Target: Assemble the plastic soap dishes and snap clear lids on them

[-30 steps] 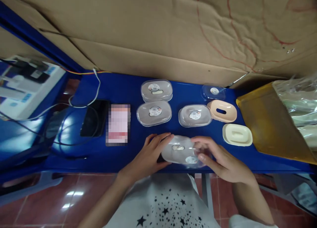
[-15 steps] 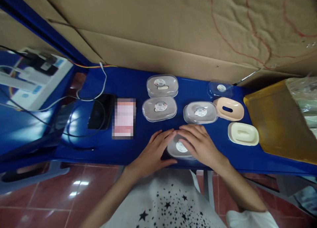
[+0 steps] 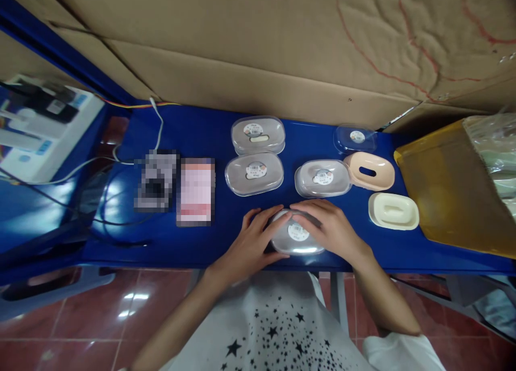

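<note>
A grey soap box (image 3: 288,244) with a clear lid and a round white label lies near the table's front edge. My left hand (image 3: 258,239) grips its left end, thumb along the near side and fingers over the top and far side. On the right end, my right hand (image 3: 328,228) holds the lid, its thumb on top beside the label and its fingers curled over the far edge. Beyond my hands sit more lidded grey soap boxes: one (image 3: 258,135) at the back, one (image 3: 253,173) in front of it, and one (image 3: 323,177) further right.
To the right are a peach soap tray (image 3: 385,175), a cream tray (image 3: 395,212) and a loose clear lid (image 3: 342,142). A carton (image 3: 447,193) bounds the right side. Two blurred flat devices (image 3: 196,191), cables and a power strip (image 3: 52,140) are on the left.
The view has shifted slightly. Both hands stay on the soap box, and my right thumb has moved so that more of the label and lid shows.
</note>
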Tool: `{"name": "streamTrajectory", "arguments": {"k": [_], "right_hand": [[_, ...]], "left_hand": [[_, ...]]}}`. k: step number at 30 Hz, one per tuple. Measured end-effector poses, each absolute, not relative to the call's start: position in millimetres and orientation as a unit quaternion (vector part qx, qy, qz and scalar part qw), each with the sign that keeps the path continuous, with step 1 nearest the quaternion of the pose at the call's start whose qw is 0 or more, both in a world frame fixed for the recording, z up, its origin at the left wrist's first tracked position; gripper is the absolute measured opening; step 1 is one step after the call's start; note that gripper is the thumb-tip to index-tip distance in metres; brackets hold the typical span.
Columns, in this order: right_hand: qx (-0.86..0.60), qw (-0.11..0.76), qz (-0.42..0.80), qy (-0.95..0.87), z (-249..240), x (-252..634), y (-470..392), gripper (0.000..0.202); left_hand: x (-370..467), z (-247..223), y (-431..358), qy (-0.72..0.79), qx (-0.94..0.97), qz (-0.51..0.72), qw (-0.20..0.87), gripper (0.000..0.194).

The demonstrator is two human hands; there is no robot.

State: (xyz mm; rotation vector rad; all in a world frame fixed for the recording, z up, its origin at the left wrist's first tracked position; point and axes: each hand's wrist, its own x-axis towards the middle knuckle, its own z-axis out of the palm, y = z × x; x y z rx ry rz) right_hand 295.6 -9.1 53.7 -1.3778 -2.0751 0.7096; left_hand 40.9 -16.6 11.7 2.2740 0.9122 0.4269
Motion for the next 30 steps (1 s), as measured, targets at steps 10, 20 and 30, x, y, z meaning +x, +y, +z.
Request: {"name": "streamTrajectory", "arguments": {"k": [10, 20, 30], "right_hand": [[-0.469, 0.219, 0.255, -0.817, 69, 326, -37, 0.065], [-0.472, 0.203, 0.232, -0.826, 41, 333, -68, 0.082], [-0.459, 0.168, 0.152, -0.859, 22, 328, -74, 0.094]], "left_hand": [[37, 14, -16, 0.337, 0.860, 0.180, 0.337, 0.110], [41, 23, -14, 0.323, 0.875, 0.182, 0.311, 0.096], [42, 19, -16, 0.325, 0.880, 0.171, 0.301, 0.094]]}}
